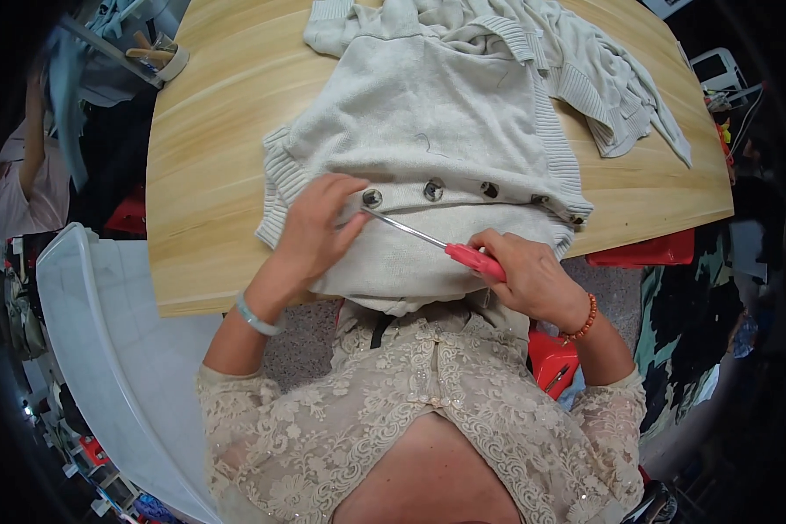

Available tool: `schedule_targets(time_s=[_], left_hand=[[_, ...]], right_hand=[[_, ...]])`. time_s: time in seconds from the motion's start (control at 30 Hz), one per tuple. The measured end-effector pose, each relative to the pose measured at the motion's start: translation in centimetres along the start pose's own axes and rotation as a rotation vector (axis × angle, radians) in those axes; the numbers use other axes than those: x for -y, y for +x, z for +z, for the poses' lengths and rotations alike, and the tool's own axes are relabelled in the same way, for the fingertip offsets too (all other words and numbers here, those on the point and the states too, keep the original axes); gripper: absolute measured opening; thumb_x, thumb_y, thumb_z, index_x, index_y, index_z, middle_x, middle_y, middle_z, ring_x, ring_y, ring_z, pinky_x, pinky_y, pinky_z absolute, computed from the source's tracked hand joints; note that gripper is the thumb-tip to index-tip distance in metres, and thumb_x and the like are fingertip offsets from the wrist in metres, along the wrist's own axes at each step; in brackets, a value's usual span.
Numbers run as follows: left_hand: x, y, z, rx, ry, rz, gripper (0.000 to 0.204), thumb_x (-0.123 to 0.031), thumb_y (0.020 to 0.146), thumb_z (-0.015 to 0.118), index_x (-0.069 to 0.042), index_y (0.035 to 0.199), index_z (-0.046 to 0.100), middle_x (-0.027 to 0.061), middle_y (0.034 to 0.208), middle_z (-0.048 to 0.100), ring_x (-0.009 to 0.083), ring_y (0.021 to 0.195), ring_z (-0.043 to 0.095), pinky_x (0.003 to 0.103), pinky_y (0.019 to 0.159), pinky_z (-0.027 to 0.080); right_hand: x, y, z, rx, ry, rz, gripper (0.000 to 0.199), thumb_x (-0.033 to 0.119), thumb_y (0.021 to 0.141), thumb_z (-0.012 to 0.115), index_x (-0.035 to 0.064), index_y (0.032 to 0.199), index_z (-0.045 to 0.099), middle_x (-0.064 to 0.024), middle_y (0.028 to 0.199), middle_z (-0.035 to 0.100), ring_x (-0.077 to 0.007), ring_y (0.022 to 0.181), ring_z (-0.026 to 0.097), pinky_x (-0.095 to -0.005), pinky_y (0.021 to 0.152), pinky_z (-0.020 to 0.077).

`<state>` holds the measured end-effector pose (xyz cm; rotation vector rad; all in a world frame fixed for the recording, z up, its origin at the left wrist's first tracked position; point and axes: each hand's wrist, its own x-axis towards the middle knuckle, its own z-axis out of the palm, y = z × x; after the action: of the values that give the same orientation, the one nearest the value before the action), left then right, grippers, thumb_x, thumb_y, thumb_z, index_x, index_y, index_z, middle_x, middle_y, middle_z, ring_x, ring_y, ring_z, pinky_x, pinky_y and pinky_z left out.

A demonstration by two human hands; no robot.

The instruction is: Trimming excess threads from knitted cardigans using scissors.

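Note:
A cream knitted cardigan (419,96) with ribbed edges is spread over the table edge and hangs toward my lap. Several dark, marbled buttons (433,189) run in a row along its front band. My left hand (310,229) has its thumb and forefinger closed on the band, around the leftmost button (372,198). In my right hand (533,272) is a screwdriver-like tool (476,259) with a red handle and a thin metal shaft. Its tip meets the cloth just below that leftmost button; the exact shape of the tip is too small to tell. Loose threads lie on the knit.
More cream knitwear (603,92) lies at the back right of the wooden table (223,157). A small container of tools (173,63) stands at the far left corner. At left is a white marble-look surface (131,306); red stools (646,251) stand below.

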<state>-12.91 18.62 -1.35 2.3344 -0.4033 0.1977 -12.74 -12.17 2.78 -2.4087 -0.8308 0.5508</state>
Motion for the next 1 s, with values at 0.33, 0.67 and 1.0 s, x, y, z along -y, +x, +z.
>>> schedule_targets(time_s=[0.33,0.67,1.0], left_hand=[[0.3,3.0,1.7,0.329,-0.261,-0.315,0.017,-0.004,0.078,0.075,-0.001,0.091,0.064,0.0022,0.081,0.059,0.0099,0.07,0.051,0.023,0.064,0.044],[-2.7,5.7,5.9,0.228,-0.144,-0.075,0.028,-0.003,0.079,0.073,-0.001,0.105,0.063,0.0084,0.094,0.06,0.0177,0.077,0.058,0.03,0.07,0.049],[-2.7,7.2,6.2,0.468,-0.219,-0.187,0.016,0.003,0.078,0.074,-0.001,0.087,0.061,-0.0009,0.077,0.057,0.0075,0.068,0.05,0.023,0.063,0.044]], right_hand=[[-1.0,-2.4,-1.7,0.094,-0.077,0.16,0.026,0.022,0.088,0.064,0.0087,0.108,0.056,-0.0167,0.077,0.066,-0.0381,0.076,0.065,-0.0481,0.068,0.0481],[-3.7,-5.2,-1.9,-0.061,-0.016,0.155,0.032,0.015,0.084,0.067,0.0093,0.113,0.056,-0.0161,0.087,0.064,-0.0357,0.085,0.063,-0.0444,0.073,0.0484],[-4.7,-6.4,-1.4,-0.019,-0.015,0.231,0.027,0.03,0.088,0.066,0.0095,0.101,0.055,-0.0177,0.07,0.063,-0.0395,0.073,0.065,-0.0503,0.067,0.0488]])
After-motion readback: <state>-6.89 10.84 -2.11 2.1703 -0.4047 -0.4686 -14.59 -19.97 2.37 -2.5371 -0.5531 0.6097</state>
